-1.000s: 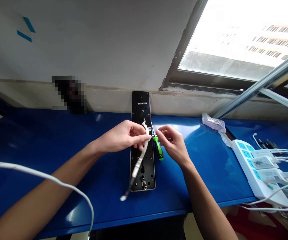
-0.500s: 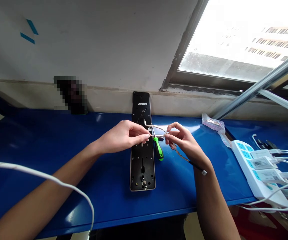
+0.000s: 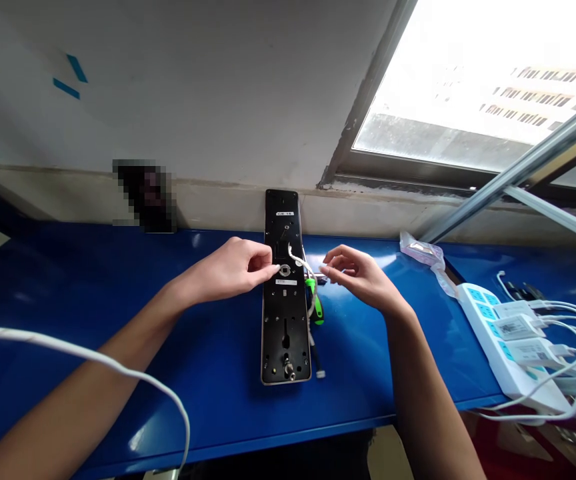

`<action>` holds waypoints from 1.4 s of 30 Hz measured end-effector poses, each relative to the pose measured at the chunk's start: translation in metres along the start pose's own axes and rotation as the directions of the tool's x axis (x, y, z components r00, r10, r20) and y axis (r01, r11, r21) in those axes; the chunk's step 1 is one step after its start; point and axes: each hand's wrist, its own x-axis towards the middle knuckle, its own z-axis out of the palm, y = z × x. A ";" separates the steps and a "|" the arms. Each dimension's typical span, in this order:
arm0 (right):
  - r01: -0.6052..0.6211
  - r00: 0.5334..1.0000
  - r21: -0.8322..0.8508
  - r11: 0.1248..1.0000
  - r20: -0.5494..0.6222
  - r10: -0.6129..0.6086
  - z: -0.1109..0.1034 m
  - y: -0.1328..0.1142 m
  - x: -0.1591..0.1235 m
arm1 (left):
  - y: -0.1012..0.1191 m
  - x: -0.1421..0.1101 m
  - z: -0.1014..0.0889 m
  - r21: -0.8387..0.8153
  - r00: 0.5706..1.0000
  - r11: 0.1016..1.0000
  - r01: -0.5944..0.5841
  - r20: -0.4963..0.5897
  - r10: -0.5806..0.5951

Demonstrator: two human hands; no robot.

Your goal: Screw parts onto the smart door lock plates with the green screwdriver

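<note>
A long black lock panel stands in front of me, its inner side showing a round socket, screw holes and a threaded post. Beside that socket is my left hand, thumb and fingers drawn together; whatever is between them is too small or hidden to make out. A whitish cable comes out of the panel and hangs down its right edge, ending in a small white plug. My right hand hovers right of the cable, apart from it, fingers loosely curled and holding nothing. A green-handled screwdriver lies between panel and right hand, partly behind the cable.
The blue table runs up to the wall. On the right sit a white power strip with several chargers and cords, and a clear plastic bag. A white cord crosses over my left forearm.
My right hand has let go of the cable, which has dropped along the panel's right edge. My left hand has shifted slightly left, uncovering the round socket. The camera view has tilted a little.
</note>
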 end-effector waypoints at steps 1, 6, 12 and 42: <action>0.029 0.999 -0.003 1.000 -0.039 -0.029 0.000 -0.004 0.004 | -0.001 -0.001 -0.002 0.012 1.000 1.000 -0.010 0.011 0.010; 0.188 0.964 -0.001 0.982 -0.191 -0.185 0.010 -0.012 0.024 | -0.006 -0.002 -0.008 0.020 0.990 0.997 -0.075 0.120 0.072; 0.259 0.904 -0.091 0.962 -0.328 -0.274 0.034 0.009 0.021 | -0.012 -0.001 -0.011 0.012 0.985 0.998 -0.060 0.163 0.057; 0.491 0.736 -0.514 0.704 -0.188 -0.651 0.044 0.021 0.009 | -0.013 0.001 -0.014 0.041 0.986 0.998 -0.049 0.164 0.042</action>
